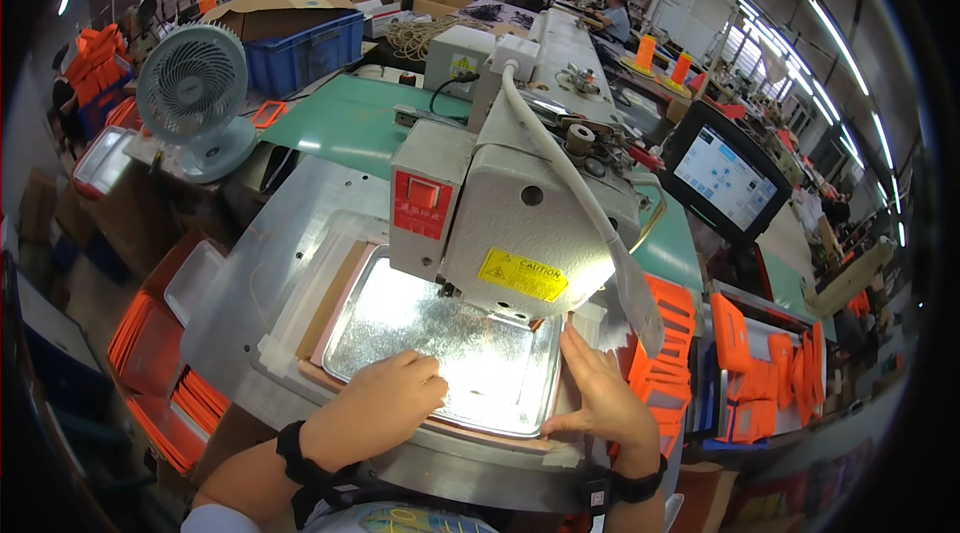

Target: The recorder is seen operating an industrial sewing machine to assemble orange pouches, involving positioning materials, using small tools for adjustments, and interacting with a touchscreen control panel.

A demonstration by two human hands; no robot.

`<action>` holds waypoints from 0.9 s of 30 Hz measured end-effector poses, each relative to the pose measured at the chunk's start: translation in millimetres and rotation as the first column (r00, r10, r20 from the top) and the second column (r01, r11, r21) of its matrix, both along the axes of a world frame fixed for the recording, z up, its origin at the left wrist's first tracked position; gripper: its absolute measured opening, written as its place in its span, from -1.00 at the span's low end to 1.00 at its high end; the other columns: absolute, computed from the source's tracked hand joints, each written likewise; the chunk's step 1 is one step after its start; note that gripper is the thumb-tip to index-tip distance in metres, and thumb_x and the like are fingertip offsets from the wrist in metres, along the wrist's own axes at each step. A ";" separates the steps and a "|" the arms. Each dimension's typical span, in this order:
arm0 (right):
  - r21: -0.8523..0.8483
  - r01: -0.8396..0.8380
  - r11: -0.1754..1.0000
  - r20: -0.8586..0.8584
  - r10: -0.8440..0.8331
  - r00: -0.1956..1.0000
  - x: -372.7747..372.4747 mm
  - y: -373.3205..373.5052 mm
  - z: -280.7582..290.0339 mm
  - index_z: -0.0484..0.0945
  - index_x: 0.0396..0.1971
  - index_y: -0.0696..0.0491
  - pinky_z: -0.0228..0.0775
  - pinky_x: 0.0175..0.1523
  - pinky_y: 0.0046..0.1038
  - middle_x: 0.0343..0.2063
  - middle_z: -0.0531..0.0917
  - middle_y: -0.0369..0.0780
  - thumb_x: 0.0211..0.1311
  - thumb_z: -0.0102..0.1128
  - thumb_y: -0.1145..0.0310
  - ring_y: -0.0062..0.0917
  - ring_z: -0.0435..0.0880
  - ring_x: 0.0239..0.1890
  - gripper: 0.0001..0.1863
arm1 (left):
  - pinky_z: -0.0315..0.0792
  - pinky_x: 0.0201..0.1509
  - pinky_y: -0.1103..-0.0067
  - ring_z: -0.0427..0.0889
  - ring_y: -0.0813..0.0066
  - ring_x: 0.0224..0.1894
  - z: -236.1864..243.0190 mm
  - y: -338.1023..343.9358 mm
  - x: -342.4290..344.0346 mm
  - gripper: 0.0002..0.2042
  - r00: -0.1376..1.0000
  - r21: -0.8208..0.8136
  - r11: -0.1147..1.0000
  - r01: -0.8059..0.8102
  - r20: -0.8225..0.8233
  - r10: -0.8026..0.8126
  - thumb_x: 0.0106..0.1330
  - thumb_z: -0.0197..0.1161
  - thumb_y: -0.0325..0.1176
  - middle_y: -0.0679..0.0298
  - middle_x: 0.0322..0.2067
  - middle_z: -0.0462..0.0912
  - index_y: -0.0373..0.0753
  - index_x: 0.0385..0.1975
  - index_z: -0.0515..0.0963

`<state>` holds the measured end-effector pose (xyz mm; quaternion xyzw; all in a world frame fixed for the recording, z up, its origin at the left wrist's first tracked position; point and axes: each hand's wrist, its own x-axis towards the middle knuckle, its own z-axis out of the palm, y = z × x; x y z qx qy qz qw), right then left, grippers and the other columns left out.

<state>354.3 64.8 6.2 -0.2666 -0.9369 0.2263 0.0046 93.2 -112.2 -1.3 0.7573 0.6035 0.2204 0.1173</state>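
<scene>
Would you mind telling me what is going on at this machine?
A person has both bare hands at a shiny tray lying under the machine head. The left hand is loosely curled over its near edge; the right hand is spread along its right side. Whether either presses down, I cannot tell. Orange pieces sit to the right, and the screen is lit.

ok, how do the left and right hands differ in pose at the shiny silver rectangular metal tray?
The left hand has curled fingers; the right hand is open, thumb apart. The left hand lies over the tray's near edge; the right hand is at its right side. Both wear black wristbands.
</scene>
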 end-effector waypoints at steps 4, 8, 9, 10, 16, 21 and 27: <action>-0.004 0.013 1.000 0.013 -0.013 1.000 -0.6 0.0 -1.1 -0.02 0.42 0.31 -0.13 0.44 0.09 0.46 0.01 0.15 -0.42 0.61 -0.19 0.06 0.16 0.42 0.45 | 0.58 -0.11 0.43 0.62 0.23 -0.12 14.5 23.7 1.1 -0.82 0.981 -0.009 0.999 0.052 -0.187 -0.053 0.21 0.17 -0.49 0.16 -0.31 0.50 -0.27 -0.18 0.50; -0.026 0.046 0.999 0.062 -0.045 0.997 -4.3 -2.7 7.7 -0.05 0.44 0.28 -0.16 0.43 0.22 0.48 -0.02 0.07 -0.38 0.61 -0.18 0.02 0.05 0.48 0.44 | 0.61 -0.22 0.41 0.69 0.22 -0.26 21.0 46.6 -1.0 -0.79 0.968 0.035 0.993 0.116 -0.229 -0.105 0.22 0.14 -0.49 0.12 -0.32 0.51 -0.25 -0.14 0.49; -0.033 0.049 0.998 0.058 -0.047 0.997 -3.6 -3.0 8.8 -0.06 0.45 0.26 -0.16 0.43 0.24 0.49 -0.03 0.05 -0.38 0.61 -0.17 0.01 0.04 0.49 0.44 | 0.62 -0.25 0.41 0.69 0.21 -0.30 19.1 52.3 -0.9 -0.80 0.967 0.045 0.989 0.142 -0.219 -0.129 0.21 0.15 -0.49 0.12 -0.33 0.51 -0.26 -0.16 0.49; -0.040 0.051 0.998 0.055 -0.048 0.997 -2.9 -2.6 8.8 -0.07 0.45 0.25 -0.16 0.42 0.26 0.49 -0.03 0.04 -0.37 0.61 -0.16 -0.01 0.03 0.49 0.44 | 0.63 -0.27 0.41 0.70 0.20 -0.34 17.0 57.7 -0.6 -0.81 0.966 0.055 0.984 0.169 -0.210 -0.154 0.20 0.15 -0.49 0.12 -0.34 0.52 -0.27 -0.18 0.49; 0.004 0.014 1.000 0.056 -0.015 0.998 -3.8 -1.6 7.5 -0.12 0.46 0.23 -0.14 0.40 0.30 0.49 -0.03 0.03 -0.38 0.63 -0.13 -0.04 0.05 0.50 0.46 | 0.63 -0.44 0.44 0.72 0.22 -0.46 3.6 62.7 14.2 -0.90 0.931 0.126 0.974 0.189 -0.339 -0.137 0.14 0.20 -0.48 0.15 -0.45 0.55 -0.31 -0.36 0.51; 0.036 0.016 0.999 0.109 -0.020 0.994 -5.2 -3.6 12.1 -0.12 0.46 0.24 -0.10 0.38 0.29 0.49 -0.03 0.06 -0.38 0.63 -0.14 -0.05 0.07 0.49 0.47 | 0.62 -0.49 0.45 0.72 0.29 -0.50 -7.6 64.4 14.2 -0.95 0.931 0.202 0.954 0.223 -0.334 -0.147 0.11 0.21 -0.48 0.19 -0.51 0.55 -0.27 -0.48 0.49; 0.046 0.012 0.999 0.187 -0.021 0.982 -12.4 -4.0 19.2 -0.13 0.45 0.27 -0.05 0.35 0.31 0.48 -0.04 0.10 -0.37 0.61 -0.18 -0.05 0.07 0.49 0.48 | 0.62 -0.42 0.47 0.70 0.32 -0.45 -4.4 69.2 5.1 -0.95 0.901 0.211 0.929 0.305 -0.381 -0.209 0.10 0.20 -0.45 0.24 -0.50 0.55 -0.25 -0.47 0.48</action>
